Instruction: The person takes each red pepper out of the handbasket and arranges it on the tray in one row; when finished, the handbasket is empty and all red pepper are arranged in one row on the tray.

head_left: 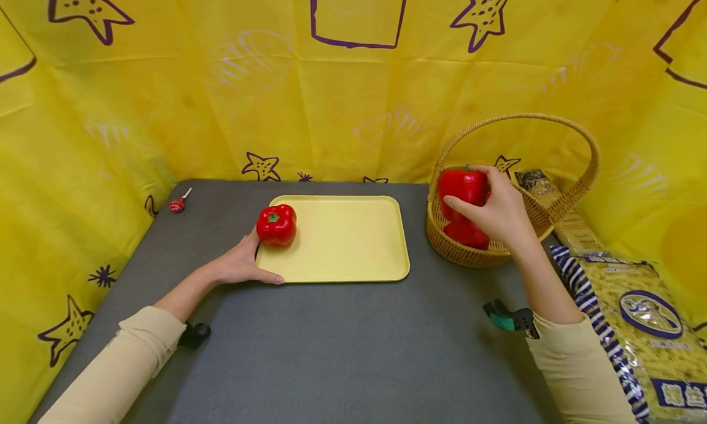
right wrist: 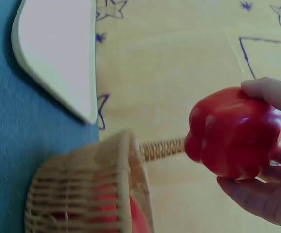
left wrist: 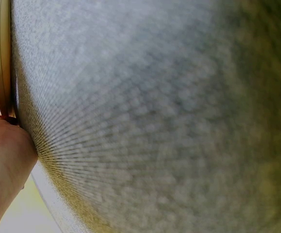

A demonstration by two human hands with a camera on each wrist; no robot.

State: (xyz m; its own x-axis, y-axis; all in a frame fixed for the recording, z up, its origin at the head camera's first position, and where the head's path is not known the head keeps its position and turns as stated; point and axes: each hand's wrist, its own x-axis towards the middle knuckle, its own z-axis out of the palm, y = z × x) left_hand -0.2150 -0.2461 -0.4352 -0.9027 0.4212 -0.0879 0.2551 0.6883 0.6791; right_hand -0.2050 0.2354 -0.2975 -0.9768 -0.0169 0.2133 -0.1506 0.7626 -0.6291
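Observation:
In the head view, my right hand (head_left: 499, 209) grips a red bell pepper (head_left: 458, 188) over the wicker basket (head_left: 464, 252). The right wrist view shows that bell pepper (right wrist: 232, 133) between thumb and fingers, above the basket's rim (right wrist: 125, 179). More red, apparently another pepper (head_left: 466, 234), lies inside the basket. My left hand (head_left: 243, 261) rests against the left front corner of the pale yellow tray (head_left: 348, 240), thumb along its front edge. Its other fingertips are partly hidden beside a red bell pepper (head_left: 277, 226) standing on the tray's left end.
A wrapped lollipop (head_left: 178, 205) lies at the table's far left. Right of the basket are a clear food packet (head_left: 574, 227) and a large striped bag of pasta (head_left: 646, 326). The basket's tall handle (head_left: 525, 116) arches overhead. Yellow patterned cloth (head_left: 353, 105) hangs behind the grey table (head_left: 353, 350).

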